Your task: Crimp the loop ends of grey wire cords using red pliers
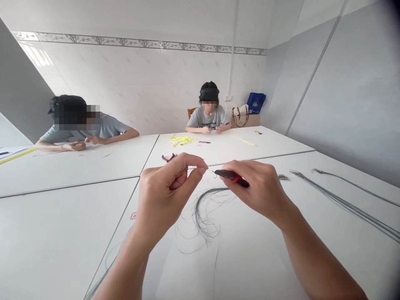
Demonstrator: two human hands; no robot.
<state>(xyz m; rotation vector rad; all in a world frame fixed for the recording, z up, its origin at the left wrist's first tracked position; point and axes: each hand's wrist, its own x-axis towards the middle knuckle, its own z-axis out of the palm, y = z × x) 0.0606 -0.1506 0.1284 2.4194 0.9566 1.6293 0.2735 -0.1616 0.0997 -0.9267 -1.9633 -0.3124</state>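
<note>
My left hand point(170, 187) is raised over the white table point(62, 225), thumb and forefinger pinched on a thin grey wire point(210, 170). My right hand point(259, 187) is closed round small pliers with red and black handles point(233, 177), whose tip meets the wire's bent end between the two hands. Below the hands a loose bundle of thin grey wires point(203, 216) curls on the table.
Long bundles of grey wire point(340, 202) lie at the right. Red-handled pliers point(168, 157) and yellow strands point(181, 140) lie further back. Two other people sit at the far tables, hands busy. Bags point(248, 109) stand by the back wall.
</note>
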